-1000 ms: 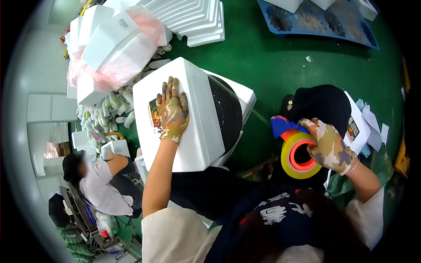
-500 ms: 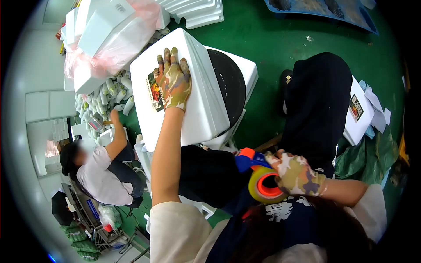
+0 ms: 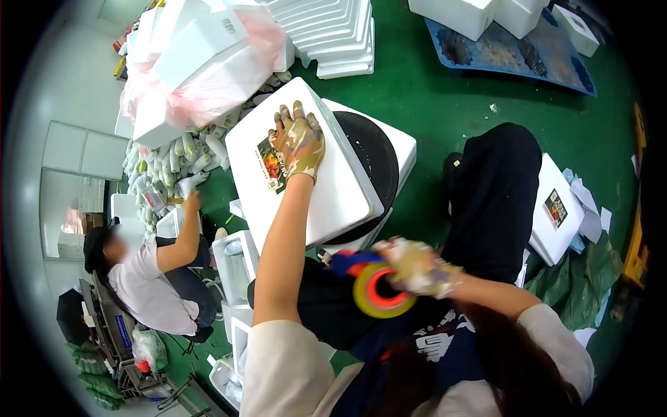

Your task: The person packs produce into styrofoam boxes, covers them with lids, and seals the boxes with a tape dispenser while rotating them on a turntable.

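Note:
A white foam box (image 3: 326,187) with a lid stands tilted in view, a printed label (image 3: 269,163) on its lid. Flat on the lid beside that label lies my left hand (image 3: 300,144), in a camouflage glove with its fingers spread. Under the box is a round black disc (image 3: 372,156), resting on another white foam piece (image 3: 405,149). Closer to my body, my right hand (image 3: 417,265), gloved alike and blurred, grips a blue and orange tape dispenser (image 3: 381,290) carrying a yellowish tape roll.
At left a person (image 3: 163,271) sits near a heap of wrapped produce (image 3: 170,167). Foam boxes in pink plastic (image 3: 208,69) and stacked foam lids (image 3: 333,35) stand behind. A blue pallet (image 3: 514,62) bears foam boxes. Another labelled lid (image 3: 552,215) lies at right.
The tape dispenser in my right hand has shifted left, towards the box. My left hand stays on the lid. The whole view has moved, showing more of the blue pallet.

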Tool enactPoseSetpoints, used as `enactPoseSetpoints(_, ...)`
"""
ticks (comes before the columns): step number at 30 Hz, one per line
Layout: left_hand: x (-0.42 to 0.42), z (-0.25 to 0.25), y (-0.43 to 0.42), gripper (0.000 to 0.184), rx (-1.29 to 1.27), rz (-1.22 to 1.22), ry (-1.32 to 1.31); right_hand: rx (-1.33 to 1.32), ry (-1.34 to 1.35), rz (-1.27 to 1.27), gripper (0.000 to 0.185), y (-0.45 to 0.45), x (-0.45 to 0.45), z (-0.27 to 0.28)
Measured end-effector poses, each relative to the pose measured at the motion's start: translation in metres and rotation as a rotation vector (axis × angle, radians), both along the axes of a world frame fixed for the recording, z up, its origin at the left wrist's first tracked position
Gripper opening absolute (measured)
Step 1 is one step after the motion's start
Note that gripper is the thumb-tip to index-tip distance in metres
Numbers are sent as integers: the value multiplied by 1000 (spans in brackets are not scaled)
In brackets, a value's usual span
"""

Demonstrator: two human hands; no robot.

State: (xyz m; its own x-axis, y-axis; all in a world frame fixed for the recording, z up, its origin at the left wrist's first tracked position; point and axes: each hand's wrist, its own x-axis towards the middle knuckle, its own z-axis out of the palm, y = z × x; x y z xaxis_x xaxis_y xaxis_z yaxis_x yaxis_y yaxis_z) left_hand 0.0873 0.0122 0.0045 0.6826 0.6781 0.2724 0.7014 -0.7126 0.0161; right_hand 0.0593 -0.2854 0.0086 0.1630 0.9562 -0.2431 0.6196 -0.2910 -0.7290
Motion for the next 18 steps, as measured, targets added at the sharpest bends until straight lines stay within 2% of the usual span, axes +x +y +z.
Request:
enactPoseSetpoints(1,-2,1,1,46,-20,-28,-30,58,19,-94,54,-19,18,-3)
enactPoseSetpoints(4,-15,-3,6,47,-51,-94,-106,156,-7,-283,44,-63,73,17)
enactPoseSetpoints(6,-34,6,-18,49,-89,-374,-297,190,-19,-400,40,-70,102,25)
enactPoseSetpoints(8,-55,18,-74,49,45,-611,-20,240,-27,-500,40,-65,126,32)
enactPoseSetpoints(10,-75,29,-115,41,-49,-718,182,243,-92,-521,41,-54,147,35)
enactPoseSetpoints(14,-95,14,-109,33,10,-746,71,345,-108,-542,43,-22,171,41)
enactPoseSetpoints(16,-98,17,-113,32,-77,-746,77,382,-99,-512,44,6,182,39)
enactPoseSetpoints(18,-91,28,-105,42,-121,-880,253,441,-29,-502,44,38,184,48)
